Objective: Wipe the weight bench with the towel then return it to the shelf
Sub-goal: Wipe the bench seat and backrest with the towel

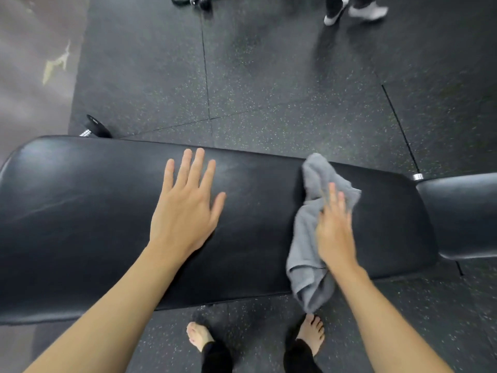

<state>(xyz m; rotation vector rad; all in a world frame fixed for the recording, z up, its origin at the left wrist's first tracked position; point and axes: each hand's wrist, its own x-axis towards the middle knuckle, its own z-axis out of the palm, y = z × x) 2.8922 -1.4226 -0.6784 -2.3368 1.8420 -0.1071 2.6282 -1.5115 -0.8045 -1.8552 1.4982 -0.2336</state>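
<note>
The black padded weight bench (94,211) runs left to right across the view in front of me. My left hand (185,205) lies flat on the middle of the pad, fingers spread, holding nothing. A grey towel (309,230) is crumpled on the right part of the pad, and its lower end hangs over the near edge. My right hand (334,230) presses down on the towel with the fingers over the cloth; the hand is blurred. No shelf is in view.
A second black seat pad (462,214) adjoins the bench at the right. A dumbbell (95,127) lies on the rubber floor behind the bench at left. Another person's feet in white shoes (355,10) stand at the far top. My bare feet (199,336) are below the bench.
</note>
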